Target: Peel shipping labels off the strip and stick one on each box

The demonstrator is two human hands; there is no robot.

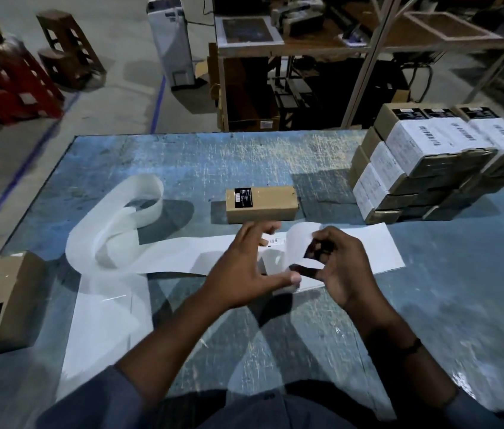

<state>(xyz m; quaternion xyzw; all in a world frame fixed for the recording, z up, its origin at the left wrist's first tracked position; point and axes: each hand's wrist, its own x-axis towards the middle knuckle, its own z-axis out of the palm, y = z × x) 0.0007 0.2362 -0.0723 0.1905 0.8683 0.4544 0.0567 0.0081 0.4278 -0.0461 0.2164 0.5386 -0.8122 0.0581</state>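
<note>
Head view showed both hands working over the strip, which lay flat on the blue table with its long axis running left to right, just in front of the person. The right hand had its fingertips curled and pinched on a label. The label curled up off the strip, partly lifted, with its lower edge apparently not yet free. The left hand was spread with straight fingers and grasped nothing; its thumb pressed the strip down just beside the lifted label. The unlabelled box lay directly beyond the hands, near the strip's far edge. Its long axis ran parallel to the strip, and its bare brown top faced up. The right hand, which carried the label, was about as near to this box as the left. The next move would probably call for a short forward carry with the label's long side lined up with the box. A stack of boxes with white labels on their tops stood at the far right, well apart from the hands. Another box lay at the near left edge. The empty backing looped loosely to the left. All boxes were closed, so their contents could not be determined.
</note>
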